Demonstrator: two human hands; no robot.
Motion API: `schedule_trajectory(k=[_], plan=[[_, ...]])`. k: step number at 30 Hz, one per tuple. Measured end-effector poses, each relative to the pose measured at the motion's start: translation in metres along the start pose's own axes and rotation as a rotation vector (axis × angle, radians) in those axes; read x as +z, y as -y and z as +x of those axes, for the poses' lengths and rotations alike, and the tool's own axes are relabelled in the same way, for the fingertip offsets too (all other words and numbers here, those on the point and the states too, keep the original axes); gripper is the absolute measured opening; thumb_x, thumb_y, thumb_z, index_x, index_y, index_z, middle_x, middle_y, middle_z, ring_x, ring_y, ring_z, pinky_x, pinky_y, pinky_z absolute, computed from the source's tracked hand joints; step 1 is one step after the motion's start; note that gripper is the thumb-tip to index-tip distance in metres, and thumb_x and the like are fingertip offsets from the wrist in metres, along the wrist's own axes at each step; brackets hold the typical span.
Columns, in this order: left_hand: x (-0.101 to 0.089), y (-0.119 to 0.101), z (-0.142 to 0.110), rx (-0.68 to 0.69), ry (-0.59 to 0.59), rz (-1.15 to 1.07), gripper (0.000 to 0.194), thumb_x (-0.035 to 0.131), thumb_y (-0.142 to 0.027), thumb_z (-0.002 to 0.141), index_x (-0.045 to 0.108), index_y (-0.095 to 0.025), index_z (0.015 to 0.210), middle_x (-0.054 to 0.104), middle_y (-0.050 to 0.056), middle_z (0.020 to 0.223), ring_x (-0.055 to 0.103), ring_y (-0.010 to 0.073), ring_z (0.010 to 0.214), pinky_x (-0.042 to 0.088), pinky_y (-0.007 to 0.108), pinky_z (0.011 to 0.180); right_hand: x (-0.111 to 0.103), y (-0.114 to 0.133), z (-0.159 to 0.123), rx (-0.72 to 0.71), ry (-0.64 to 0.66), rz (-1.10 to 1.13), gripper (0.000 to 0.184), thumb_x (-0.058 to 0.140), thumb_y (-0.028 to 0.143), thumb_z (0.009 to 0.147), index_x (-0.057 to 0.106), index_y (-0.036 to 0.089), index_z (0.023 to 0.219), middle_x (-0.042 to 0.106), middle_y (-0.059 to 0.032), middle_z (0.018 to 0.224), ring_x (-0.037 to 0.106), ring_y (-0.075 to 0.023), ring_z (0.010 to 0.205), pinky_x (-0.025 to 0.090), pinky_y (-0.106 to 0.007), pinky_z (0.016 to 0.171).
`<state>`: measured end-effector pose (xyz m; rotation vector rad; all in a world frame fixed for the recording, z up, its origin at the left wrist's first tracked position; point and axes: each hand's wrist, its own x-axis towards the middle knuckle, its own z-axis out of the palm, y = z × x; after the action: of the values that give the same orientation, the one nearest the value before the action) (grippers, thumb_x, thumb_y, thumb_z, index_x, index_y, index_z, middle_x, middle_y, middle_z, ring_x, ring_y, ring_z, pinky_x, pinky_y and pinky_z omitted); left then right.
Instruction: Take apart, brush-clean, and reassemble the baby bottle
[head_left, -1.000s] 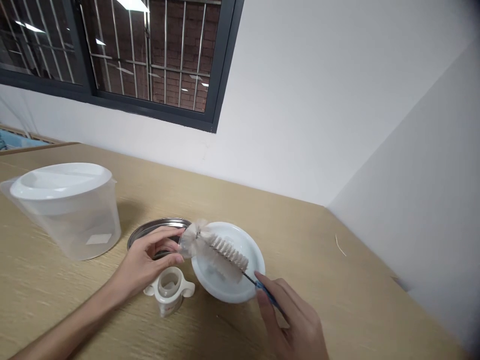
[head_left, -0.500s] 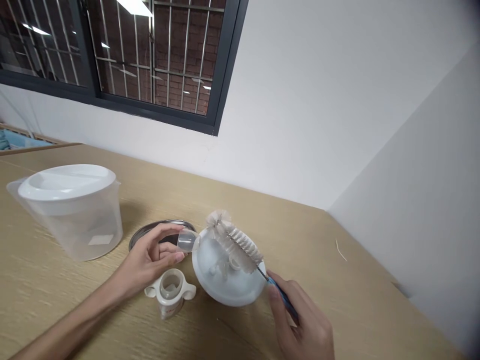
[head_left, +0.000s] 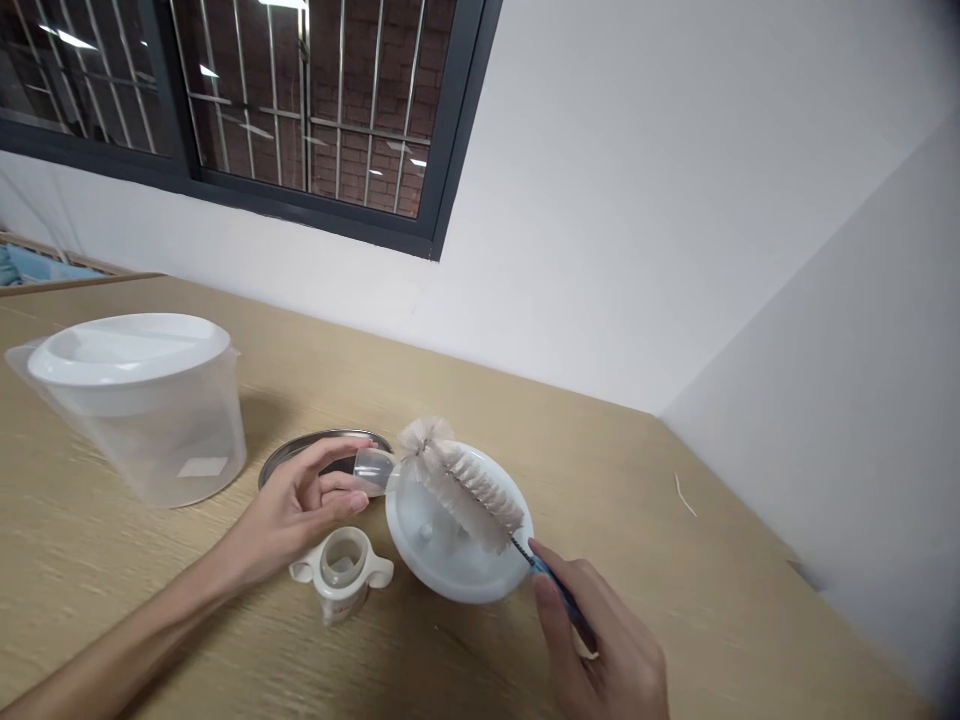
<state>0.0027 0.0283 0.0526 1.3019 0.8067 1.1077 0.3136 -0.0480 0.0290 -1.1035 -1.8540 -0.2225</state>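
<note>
My left hand [head_left: 304,505] has its fingers closed round a small clear plastic cap [head_left: 373,470], its open end turned towards the brush. In my right hand [head_left: 600,625] is the blue handle of a bottle brush [head_left: 469,490]. The brush's pale bristles lie slantwise over a white bowl [head_left: 457,590], with the tufted tip near the cap. Small pale parts in the bowl are mostly hidden by the bristles. Below my left hand a white two-handled baby bottle [head_left: 341,580] stands without a lid on the table.
A round metal tray [head_left: 274,465] lies behind my left hand. On the left of the wooden table [head_left: 600,460] stands a translucent pitcher [head_left: 172,440] with a white lid. A thin pale strip [head_left: 684,495] lies at the right. A wall and a barred window are behind.
The brush has shifted slightly left, and its tip is closer to the cap. Both hands keep their hold. The whole view has tilted a little downward.
</note>
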Motion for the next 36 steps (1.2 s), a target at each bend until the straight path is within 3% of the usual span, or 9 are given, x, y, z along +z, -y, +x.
schedule_trajectory(k=[4,9,16,18,21,25,29,34,36], plan=[[-0.002,0.003,-0.002,-0.011,0.051,-0.023,0.051,0.073,-0.034,0.087,0.052,-0.030,0.134,0.049,0.012,0.151,0.071,0.0256,0.108,0.058,0.032,0.084,0.001,0.002,0.001,-0.046,0.043,0.055,0.028,0.054,0.009,0.095,0.062,0.013,0.122,0.065,-0.0049,0.080,0.062,-0.0107,0.064,0.050,-0.020,0.056],[-0.005,0.004,0.000,-0.055,0.014,-0.013,0.057,0.078,-0.034,0.084,0.053,-0.031,0.135,0.041,0.011,0.157,0.069,0.0223,0.107,0.057,0.028,0.080,0.003,0.004,0.001,-0.081,0.093,0.053,0.029,0.053,0.009,0.095,0.061,0.013,0.123,0.066,-0.0070,0.085,0.065,-0.0122,0.072,0.053,-0.021,0.061],[-0.006,0.006,0.001,-0.069,0.041,-0.055,0.061,0.080,-0.031,0.081,0.052,-0.024,0.134,0.062,0.013,0.131,0.070,0.0199,0.094,0.054,0.022,0.066,0.007,-0.002,-0.004,-0.056,0.098,0.050,0.030,0.054,0.011,0.096,0.061,0.014,0.125,0.066,-0.0066,0.085,0.064,-0.0126,0.070,0.053,-0.022,0.060],[-0.005,0.005,0.000,-0.040,0.061,-0.053,0.059,0.079,-0.029,0.082,0.053,-0.026,0.135,0.059,0.014,0.137,0.070,0.0219,0.097,0.054,0.022,0.065,0.006,-0.003,-0.002,-0.033,0.088,0.033,0.028,0.054,0.011,0.096,0.062,0.014,0.123,0.065,-0.0055,0.083,0.064,-0.0118,0.068,0.052,-0.021,0.059],[-0.002,0.001,-0.001,-0.001,0.066,-0.050,0.056,0.078,-0.029,0.083,0.055,-0.028,0.134,0.053,0.014,0.147,0.069,0.0267,0.110,0.060,0.029,0.077,0.003,-0.002,0.001,-0.009,0.054,-0.006,0.025,0.054,0.013,0.097,0.063,0.014,0.120,0.066,-0.0058,0.085,0.064,-0.0116,0.069,0.051,-0.021,0.059],[0.000,-0.003,-0.003,-0.061,0.069,-0.065,0.059,0.076,-0.034,0.084,0.052,-0.030,0.138,0.049,0.013,0.152,0.072,0.0279,0.109,0.059,0.039,0.094,0.000,-0.001,0.002,0.000,0.033,-0.030,0.026,0.054,0.014,0.097,0.063,0.015,0.121,0.067,-0.0061,0.085,0.063,-0.0111,0.066,0.045,-0.020,0.050],[0.000,-0.004,-0.003,-0.092,0.074,-0.074,0.055,0.075,-0.037,0.086,0.051,-0.032,0.136,0.045,0.011,0.155,0.073,0.0257,0.106,0.059,0.035,0.091,0.002,-0.002,-0.003,-0.013,0.026,0.013,0.029,0.054,0.013,0.097,0.062,0.014,0.124,0.066,-0.0057,0.083,0.060,-0.0105,0.062,0.041,-0.020,0.045],[-0.002,-0.002,-0.001,-0.032,0.059,-0.063,0.054,0.076,-0.032,0.086,0.051,-0.029,0.134,0.053,0.012,0.146,0.072,0.0164,0.093,0.059,0.028,0.082,0.004,-0.001,-0.004,-0.061,0.061,0.047,0.030,0.054,0.010,0.095,0.061,0.013,0.124,0.064,-0.0050,0.081,0.061,-0.0106,0.064,0.046,-0.020,0.052],[-0.003,-0.001,-0.001,-0.028,0.061,-0.062,0.055,0.077,-0.029,0.085,0.051,-0.030,0.134,0.053,0.011,0.145,0.071,0.0175,0.096,0.057,0.024,0.074,0.004,0.000,-0.003,-0.079,0.086,0.048,0.030,0.054,0.009,0.095,0.061,0.012,0.125,0.065,-0.0054,0.082,0.062,-0.0111,0.067,0.048,-0.021,0.055]])
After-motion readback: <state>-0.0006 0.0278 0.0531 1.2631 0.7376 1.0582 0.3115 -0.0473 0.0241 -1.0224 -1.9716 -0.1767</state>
